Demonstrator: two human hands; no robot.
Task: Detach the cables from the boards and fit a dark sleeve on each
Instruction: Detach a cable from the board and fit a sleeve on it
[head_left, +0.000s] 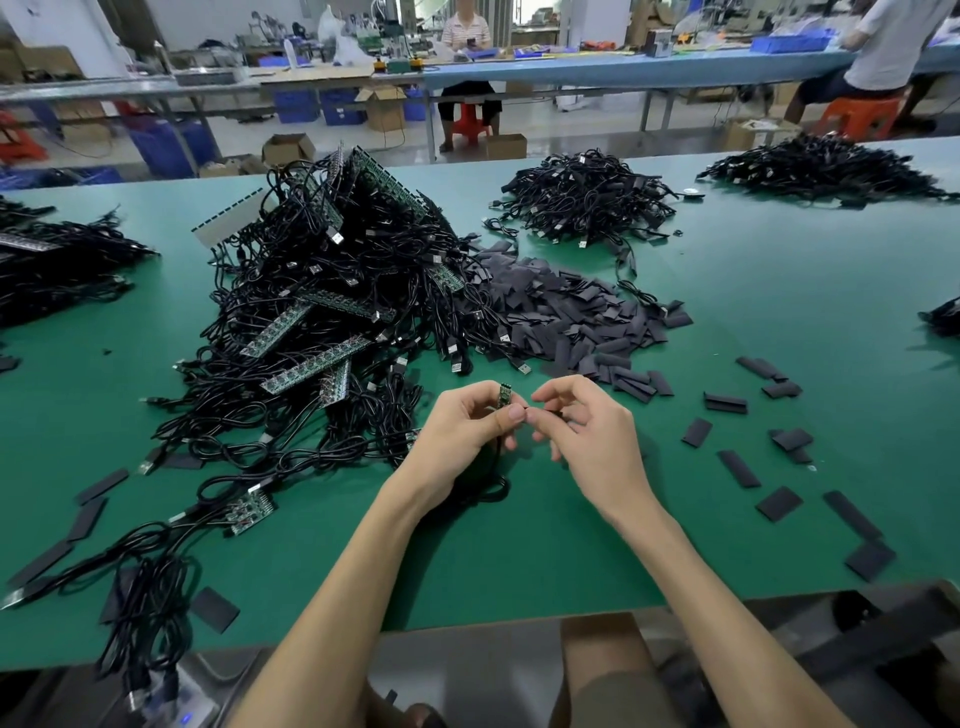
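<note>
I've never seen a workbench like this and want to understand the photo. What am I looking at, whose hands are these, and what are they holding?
There is no machine here. The one picture comes from a camera worn on a person's head, looking down at their own bare hands over a green table. The left hand pinches a small green board, and its black cable hangs down to the table. The right hand pinches a small dark piece, probably a sleeve. Behind the hands lie a tangled heap of cables on board strips, a pile of flat dark sleeves and, farther back, a pile of cables. Loose sleeves are scattered on the right.
</note>
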